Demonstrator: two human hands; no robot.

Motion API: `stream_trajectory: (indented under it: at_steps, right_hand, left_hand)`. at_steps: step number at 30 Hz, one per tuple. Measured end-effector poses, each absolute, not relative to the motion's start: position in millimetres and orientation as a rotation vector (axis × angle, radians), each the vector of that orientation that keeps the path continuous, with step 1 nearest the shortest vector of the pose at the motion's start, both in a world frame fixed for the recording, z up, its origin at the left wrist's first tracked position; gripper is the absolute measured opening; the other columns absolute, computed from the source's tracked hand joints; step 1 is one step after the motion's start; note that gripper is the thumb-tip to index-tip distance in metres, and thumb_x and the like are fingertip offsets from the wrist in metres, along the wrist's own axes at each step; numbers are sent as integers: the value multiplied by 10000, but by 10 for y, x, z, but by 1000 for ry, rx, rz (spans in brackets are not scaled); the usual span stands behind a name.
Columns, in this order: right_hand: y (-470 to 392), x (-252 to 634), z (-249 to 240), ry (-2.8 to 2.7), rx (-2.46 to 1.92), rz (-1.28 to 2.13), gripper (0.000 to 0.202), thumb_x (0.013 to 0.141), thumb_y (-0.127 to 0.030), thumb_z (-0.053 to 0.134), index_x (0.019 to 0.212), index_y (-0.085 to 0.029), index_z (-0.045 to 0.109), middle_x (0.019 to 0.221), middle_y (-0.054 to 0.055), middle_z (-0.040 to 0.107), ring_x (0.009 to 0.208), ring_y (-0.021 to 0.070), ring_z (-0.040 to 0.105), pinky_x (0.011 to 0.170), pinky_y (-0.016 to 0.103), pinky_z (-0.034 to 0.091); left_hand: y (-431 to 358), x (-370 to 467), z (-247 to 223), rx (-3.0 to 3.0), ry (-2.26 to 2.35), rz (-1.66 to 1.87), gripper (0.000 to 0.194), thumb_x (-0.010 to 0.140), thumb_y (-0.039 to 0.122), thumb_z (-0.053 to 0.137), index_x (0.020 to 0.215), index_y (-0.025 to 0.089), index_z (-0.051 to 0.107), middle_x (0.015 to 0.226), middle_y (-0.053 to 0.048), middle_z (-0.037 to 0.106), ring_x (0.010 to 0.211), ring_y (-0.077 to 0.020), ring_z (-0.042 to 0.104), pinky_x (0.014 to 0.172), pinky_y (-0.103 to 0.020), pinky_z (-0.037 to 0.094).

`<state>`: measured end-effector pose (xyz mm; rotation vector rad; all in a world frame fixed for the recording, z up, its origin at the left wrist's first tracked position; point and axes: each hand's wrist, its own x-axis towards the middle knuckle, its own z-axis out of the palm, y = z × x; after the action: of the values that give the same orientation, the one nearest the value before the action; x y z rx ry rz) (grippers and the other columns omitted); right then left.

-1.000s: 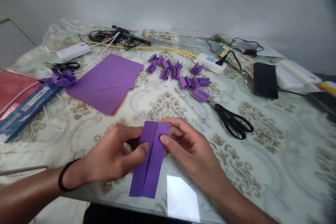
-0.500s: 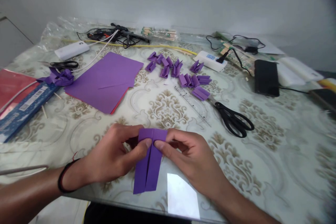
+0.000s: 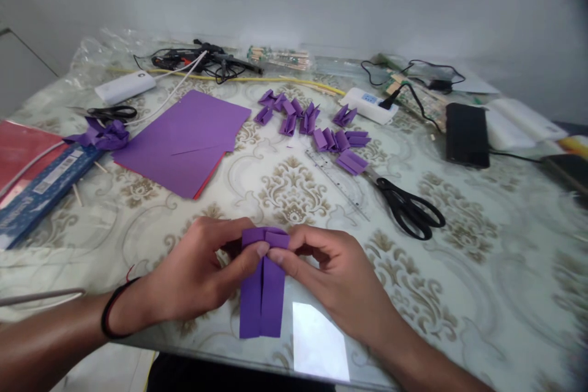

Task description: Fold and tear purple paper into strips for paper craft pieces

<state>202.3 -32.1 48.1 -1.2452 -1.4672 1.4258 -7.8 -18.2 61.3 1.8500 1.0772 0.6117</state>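
Observation:
Near the table's front edge, a purple paper strip [image 3: 261,303] hangs between my hands, its two long sides folded in to a centre slit. My left hand [image 3: 206,266] pinches its upper left part, thumb on the front and fingers behind. My right hand [image 3: 331,269] grips the upper right part the same way, and the thumb tips almost meet at the slit. The strip's top edge bends slightly. Beyond the hands lie several small folded purple pieces [image 3: 351,162] in a loose group. Purple sheets [image 3: 184,141] are stacked to the left, with red showing underneath.
Black-handled scissors [image 3: 408,208] and a clear ruler [image 3: 337,184] lie right of centre. A black phone [image 3: 467,136] and a white power strip [image 3: 369,106] are farther back. At left are a blue packet [image 3: 50,187], crumpled purple paper [image 3: 103,135] and a second pair of scissors [image 3: 113,113].
The strip's lower end has swung slightly right and now hangs straighter. Its top edge has bent a little between my fingers. Both hands have barely moved.

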Motion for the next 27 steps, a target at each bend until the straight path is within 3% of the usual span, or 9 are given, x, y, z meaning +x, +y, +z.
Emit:
stream_trajectory:
  at_steps: [4,10,17,27]
  right_hand:
    - [-330,2021,500,-1527,-1207,1430,238,934,-292,717,720,-212,651,679,-30,639,647,134,578,608,254,471]
    - [-339,2021,498,-1423,-1151,1507,164,983,-342,688,877,-219,709,759,-15,644,704,144,596,642,259,500]
    - [-341,2036,463,-1320,-1123,1583,202,943,-354,756,809,-218,691,712,-32,619,657,129,575,609,242,497]
    - [-328,2016,462,-1317,-1139,1631,279,990,-386,703,788,-211,623,715,-43,583,656,111,549,616,233,457]
  left_hand:
    - [-173,-81,635,1816,1072,629,240,1047,316,579,889,183,700,709,40,630,628,-105,524,568,-213,401]
    - [-162,-79,656,1823,1063,576,262,1036,270,570,807,175,654,675,52,577,615,-96,492,561,-205,378]
    - [-176,-89,643,1804,1062,543,289,1029,270,574,761,170,618,645,61,506,589,-86,438,524,-196,338]
    - [-165,-84,633,1738,1100,590,276,1035,315,572,846,168,710,670,38,594,609,-107,477,535,-219,368]
